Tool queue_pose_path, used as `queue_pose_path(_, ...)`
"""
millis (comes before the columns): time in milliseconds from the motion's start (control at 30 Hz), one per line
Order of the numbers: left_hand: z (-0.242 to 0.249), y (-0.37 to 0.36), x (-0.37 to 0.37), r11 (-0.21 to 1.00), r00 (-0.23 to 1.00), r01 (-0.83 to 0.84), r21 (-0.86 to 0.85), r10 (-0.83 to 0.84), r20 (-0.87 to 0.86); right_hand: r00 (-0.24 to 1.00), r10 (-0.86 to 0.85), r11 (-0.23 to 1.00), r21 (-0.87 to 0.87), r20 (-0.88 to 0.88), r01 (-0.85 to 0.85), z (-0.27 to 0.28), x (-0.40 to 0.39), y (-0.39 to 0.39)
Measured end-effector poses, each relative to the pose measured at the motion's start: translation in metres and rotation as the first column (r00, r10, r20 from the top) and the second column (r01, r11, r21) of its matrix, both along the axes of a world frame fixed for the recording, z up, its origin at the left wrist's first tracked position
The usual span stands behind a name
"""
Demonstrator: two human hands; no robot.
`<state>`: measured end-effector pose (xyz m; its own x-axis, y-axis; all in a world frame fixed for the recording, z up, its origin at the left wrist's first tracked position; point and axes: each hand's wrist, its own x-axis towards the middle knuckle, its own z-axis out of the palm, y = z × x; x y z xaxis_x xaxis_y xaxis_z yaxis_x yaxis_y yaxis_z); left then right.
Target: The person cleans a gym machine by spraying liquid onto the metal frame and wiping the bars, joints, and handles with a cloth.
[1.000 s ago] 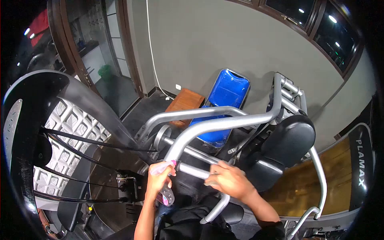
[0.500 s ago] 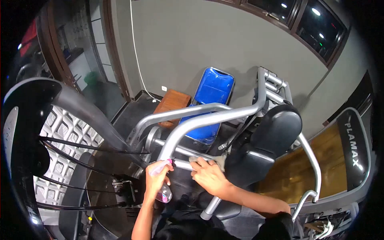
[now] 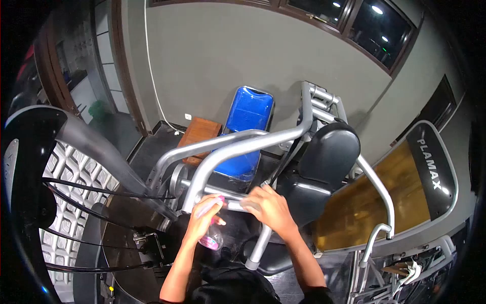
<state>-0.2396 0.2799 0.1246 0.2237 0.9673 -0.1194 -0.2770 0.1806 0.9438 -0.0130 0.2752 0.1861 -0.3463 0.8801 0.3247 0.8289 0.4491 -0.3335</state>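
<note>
My left hand [image 3: 204, 215] is closed around the neck of a clear spray bottle [image 3: 212, 240] with a pink trigger head, the bottle hanging tilted below the fingers. My right hand [image 3: 274, 212] is curled over the short silver bar [image 3: 235, 206] of a gym machine, with a greyish cloth [image 3: 251, 204] under its fingers. Most of that cloth is hidden by the hand. Both hands are close together, beside the thick bent silver tube [image 3: 243, 147] of the machine's arm.
A black padded seat back [image 3: 331, 154] stands to the right. Beyond the tubes are a blue folding chair [image 3: 249, 111] and a brown wooden stool [image 3: 201, 133] against the wall. Black cables [image 3: 96, 188] cross on the left. A PLAMAX panel [image 3: 430, 167] rises at the right.
My right hand has turned more upright, its forearm swinging in closer to my body, and the cloth shows less. The whole view has shifted. The spray bottle stays in my left hand.
</note>
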Motion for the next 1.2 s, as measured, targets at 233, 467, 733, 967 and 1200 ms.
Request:
queue_pose_path(233, -0.014, 0.016, 0.016, 0.989, 0.988, 0.14, 0.042, -0.137, -0.07, 0.988, -0.022, 0.883, -0.466, -0.151, -0.052, -0.017, 0.021, 0.045)
queue_pose_path(467, -0.022, 0.018, 0.008, 0.98, 0.982, 0.183, 0.083, -0.179, -0.059, 0.765, -0.345, 0.902, -0.417, -0.544, 0.111, -0.05, 0.051, -0.025)
queue_pose_path(733, -0.011, 0.025, -0.004, 0.937, 0.941, 0.331, 0.109, -0.319, -0.116, 0.814, -0.305, 0.909, -0.406, -0.494, 0.094, -0.043, 0.05, -0.016)
queue_pose_path(967, -0.022, 0.023, 0.0, 0.956, 0.961, 0.272, 0.106, -0.265, -0.082, 0.976, 0.08, 0.962, -0.241, -0.202, -0.129, -0.029, 0.005, 0.05)
queue_pose_path(1200, -0.027, 0.022, 0.0, 0.957, 0.969, 0.242, 0.161, -0.231, -0.088, 0.989, 0.095, 0.992, 0.076, 0.116, -0.104, -0.018, 0.004, -0.027)
